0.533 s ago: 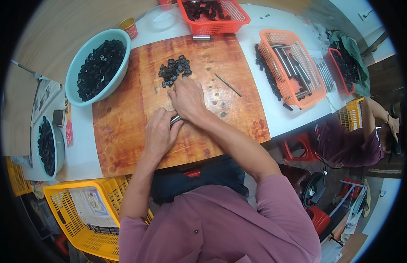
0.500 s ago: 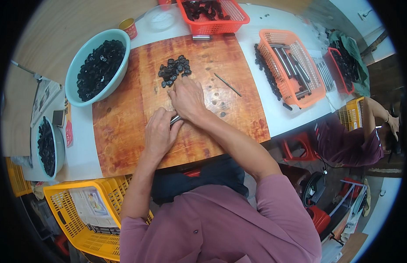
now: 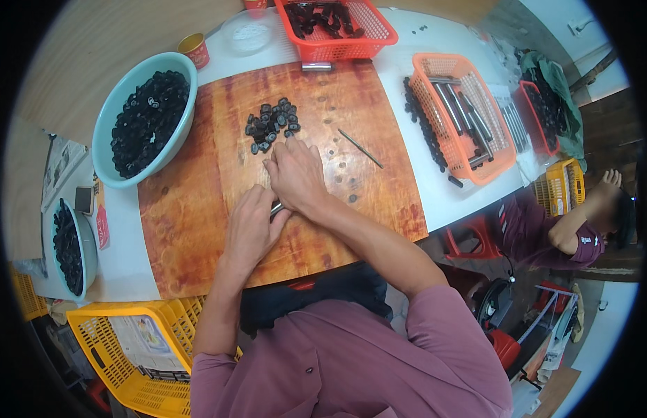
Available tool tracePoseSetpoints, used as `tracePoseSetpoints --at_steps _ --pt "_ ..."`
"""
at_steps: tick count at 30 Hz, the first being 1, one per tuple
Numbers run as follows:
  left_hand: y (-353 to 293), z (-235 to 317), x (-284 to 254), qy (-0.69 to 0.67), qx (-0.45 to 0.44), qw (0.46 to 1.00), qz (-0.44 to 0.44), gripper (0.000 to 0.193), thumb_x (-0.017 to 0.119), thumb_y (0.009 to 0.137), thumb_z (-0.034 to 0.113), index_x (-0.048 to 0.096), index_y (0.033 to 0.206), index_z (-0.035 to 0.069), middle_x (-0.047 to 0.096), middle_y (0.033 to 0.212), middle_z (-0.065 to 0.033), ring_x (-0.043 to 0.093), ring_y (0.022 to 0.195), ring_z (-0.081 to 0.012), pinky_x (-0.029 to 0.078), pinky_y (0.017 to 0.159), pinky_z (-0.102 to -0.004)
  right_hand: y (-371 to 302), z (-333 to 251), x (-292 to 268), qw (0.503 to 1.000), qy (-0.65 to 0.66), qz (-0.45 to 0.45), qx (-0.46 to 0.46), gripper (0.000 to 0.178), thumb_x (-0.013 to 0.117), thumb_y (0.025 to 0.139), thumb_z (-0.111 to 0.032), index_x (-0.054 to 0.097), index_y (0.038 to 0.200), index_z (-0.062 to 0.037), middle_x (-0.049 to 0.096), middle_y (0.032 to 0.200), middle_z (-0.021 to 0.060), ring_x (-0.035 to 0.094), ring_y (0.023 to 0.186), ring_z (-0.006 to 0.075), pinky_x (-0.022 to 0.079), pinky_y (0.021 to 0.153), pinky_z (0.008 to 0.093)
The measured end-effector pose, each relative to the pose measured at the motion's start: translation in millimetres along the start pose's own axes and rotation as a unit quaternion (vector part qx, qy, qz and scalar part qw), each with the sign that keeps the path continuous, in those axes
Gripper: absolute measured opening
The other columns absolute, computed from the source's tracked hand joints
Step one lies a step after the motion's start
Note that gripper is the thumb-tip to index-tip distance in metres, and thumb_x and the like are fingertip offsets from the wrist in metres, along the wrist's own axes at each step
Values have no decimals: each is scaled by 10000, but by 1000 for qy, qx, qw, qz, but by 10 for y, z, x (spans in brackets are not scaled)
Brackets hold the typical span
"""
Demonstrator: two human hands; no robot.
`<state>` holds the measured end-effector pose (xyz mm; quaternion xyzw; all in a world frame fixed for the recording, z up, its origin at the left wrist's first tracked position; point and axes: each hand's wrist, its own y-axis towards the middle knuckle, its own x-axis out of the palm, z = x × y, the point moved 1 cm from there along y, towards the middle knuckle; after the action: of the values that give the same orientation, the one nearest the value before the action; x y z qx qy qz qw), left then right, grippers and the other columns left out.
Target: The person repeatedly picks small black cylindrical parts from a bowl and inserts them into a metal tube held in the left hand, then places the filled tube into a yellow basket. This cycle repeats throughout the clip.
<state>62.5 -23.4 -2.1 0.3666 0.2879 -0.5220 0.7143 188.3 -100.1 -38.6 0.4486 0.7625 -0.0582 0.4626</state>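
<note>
1. Here, in the head view, the left hand point(image 3: 248, 228) and the right hand point(image 3: 295, 174) meet over the middle of a wooden board point(image 3: 198, 209) that lies on the white desk point(image 3: 121, 258).
2. The left hand is curled shut around a thin metal rod point(image 3: 275, 207), of which only a short grey piece shows between the two hands.
3. The right hand lies palm down just far of the left, its fingers bent and pressed together over the rod's far end; what it grips under the fingers is hidden, so I cannot tell.
4. A small pile of black rings point(image 3: 271, 125) sits on the board just far of the right hand's fingertips, close to touching them.
5. Right of the hands, a loose thin rod point(image 3: 360, 148) lies at a slant on the board, with a few dark spots scattered near it.
6. To the far left, a teal bowl point(image 3: 107, 118) full of black pieces overlaps the board's corner.
7. At the left edge of the desk stands a second, smaller bowl point(image 3: 88, 254), also with black pieces.
8. At the far edge a red basket point(image 3: 379, 28) holds more dark pieces.
9. To the right, an orange basket point(image 3: 490, 164) holds grey metal rods, with a row of black pieces along its left side.
10. Near left, below the desk, stands a yellow crate point(image 3: 107, 348) with a paper in it.
11. At the far right another person point(image 3: 581, 223) sits bent forward.
</note>
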Motion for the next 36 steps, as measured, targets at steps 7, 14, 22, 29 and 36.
tracePoseSetpoints --at_steps 7,14,22,29,36 --pt "-19 -59 72 -4 23 1000 20 260 796 782 113 601 919 7 558 890 -159 582 851 -366 472 752 -446 7 9 -8 1000 18 -11 8 194 669 885 -210 629 926 -26 587 919 157 567 920 327 388 788 453" --pt "-46 -62 64 6 37 999 26 239 788 780 111 602 895 15 567 879 -152 581 827 -358 471 745 -435 -3 -35 -24 999 8 -32 18 187 656 897 -213 609 928 -34 563 935 154 547 937 325 381 793 456" --pt "-79 -13 65 54 38 998 5 249 779 781 136 592 909 31 565 897 -124 585 851 -315 469 748 -407 -38 -7 -4 999 -2 -35 18 165 633 910 -196 578 937 -43 557 951 166 538 951 343 384 820 457" --pt "-117 -101 78 21 31 997 61 329 803 805 161 633 1038 4 629 907 -159 629 810 -369 512 715 -444 -34 159 -14 942 305 82 115 267 626 966 -233 584 841 -1 558 854 153 561 784 305 433 738 410" --pt "-202 -265 -24 -454 -288 838 95 298 538 1067 240 625 1187 -20 697 915 -111 640 718 -146 542 661 -282 -50 279 97 924 351 105 112 279 623 986 -209 591 839 27 559 775 141 543 714 228 432 673 374"
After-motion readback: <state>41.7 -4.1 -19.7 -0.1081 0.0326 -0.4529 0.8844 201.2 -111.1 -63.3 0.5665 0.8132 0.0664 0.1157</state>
